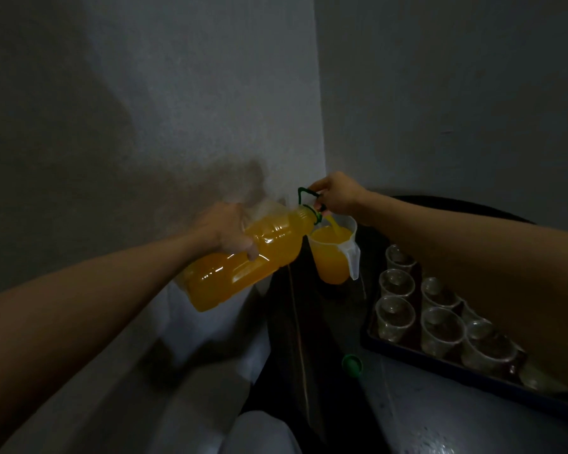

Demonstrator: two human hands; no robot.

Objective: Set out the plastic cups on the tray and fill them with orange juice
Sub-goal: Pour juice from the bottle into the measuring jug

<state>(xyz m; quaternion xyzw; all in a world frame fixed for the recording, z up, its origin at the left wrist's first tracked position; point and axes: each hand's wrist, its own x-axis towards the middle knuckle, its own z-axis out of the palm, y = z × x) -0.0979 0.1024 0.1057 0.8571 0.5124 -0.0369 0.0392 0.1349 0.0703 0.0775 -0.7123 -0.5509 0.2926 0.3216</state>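
My left hand grips the body of a large clear bottle of orange juice, tipped with its neck down to the right. My right hand holds the bottle's green carrying handle near the neck. Juice streams from the mouth into a translucent plastic jug, which is more than half full. Several empty clear plastic cups stand in rows on a dark tray at the right, partly hidden behind my right forearm.
A green bottle cap lies on the table in front of the tray. The jug stands on a dark surface in a corner between two grey walls. The lighting is dim.
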